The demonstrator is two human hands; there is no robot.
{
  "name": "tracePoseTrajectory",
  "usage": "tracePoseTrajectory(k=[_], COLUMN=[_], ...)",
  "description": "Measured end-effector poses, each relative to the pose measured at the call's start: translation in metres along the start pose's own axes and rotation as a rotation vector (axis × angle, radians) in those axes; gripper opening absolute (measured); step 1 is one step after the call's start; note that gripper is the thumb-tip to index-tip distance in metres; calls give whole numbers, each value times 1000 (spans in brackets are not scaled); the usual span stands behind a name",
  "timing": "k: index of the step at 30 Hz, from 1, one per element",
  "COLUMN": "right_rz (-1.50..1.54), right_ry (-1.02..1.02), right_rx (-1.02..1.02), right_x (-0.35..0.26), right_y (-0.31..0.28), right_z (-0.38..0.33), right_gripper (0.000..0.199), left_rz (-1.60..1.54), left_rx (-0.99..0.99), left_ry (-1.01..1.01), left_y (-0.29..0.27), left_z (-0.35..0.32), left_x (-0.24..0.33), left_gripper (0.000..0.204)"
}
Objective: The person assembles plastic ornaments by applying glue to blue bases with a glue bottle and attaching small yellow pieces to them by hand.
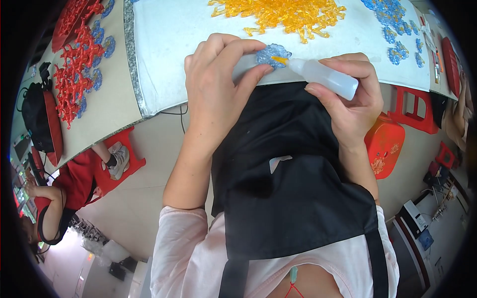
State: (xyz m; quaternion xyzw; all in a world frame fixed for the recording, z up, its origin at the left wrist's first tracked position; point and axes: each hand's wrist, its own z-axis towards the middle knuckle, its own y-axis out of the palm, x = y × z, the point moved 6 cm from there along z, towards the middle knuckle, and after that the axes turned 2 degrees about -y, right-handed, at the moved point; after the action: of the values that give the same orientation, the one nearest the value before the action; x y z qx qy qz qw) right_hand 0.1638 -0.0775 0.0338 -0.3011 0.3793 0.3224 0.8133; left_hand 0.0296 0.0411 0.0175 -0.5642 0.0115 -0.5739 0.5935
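My left hand [214, 74] pinches a clear blue, lumpy, flower-like plastic piece [271, 51] between thumb and forefinger, just over the table's near edge. Wrapped round a translucent white squeeze bottle [328, 78], my right hand [355, 94] holds it tilted, nozzle towards the left. A small yellow-orange bit [279, 60] lies between the nozzle and the blue piece; whether it is the bottle's tip or a separate part I cannot tell. Beyond my hands, a heap of clear orange plastic pieces [283, 17] is spread over the white table cover [166, 54].
Several blue pieces [397, 52] lie at the table's right. Red branch-like pieces [74, 74] mixed with blue ones cover the left table, beside a black bag [37, 119]. Red stools [417, 109] stand below the right side. Another person in red [74, 184] sits at left.
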Motion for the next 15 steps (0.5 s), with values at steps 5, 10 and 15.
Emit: tracePoseTrajectory(k=[5, 10, 15], right_rz=[-21, -26, -37], right_ry=[-5, 0, -11], right_rx=[3, 0, -1], right_x=[0, 0, 1], right_y=[1, 2, 3], right_z=[0, -1, -1], right_gripper=[37, 38, 37], left_rz=[-3, 0, -5], left_rx=[8, 13, 19], left_ry=[14, 17, 24], left_y=[0, 0, 0], left_z=[0, -1, 0], left_x=[1, 0, 1], left_gripper=[28, 28, 28])
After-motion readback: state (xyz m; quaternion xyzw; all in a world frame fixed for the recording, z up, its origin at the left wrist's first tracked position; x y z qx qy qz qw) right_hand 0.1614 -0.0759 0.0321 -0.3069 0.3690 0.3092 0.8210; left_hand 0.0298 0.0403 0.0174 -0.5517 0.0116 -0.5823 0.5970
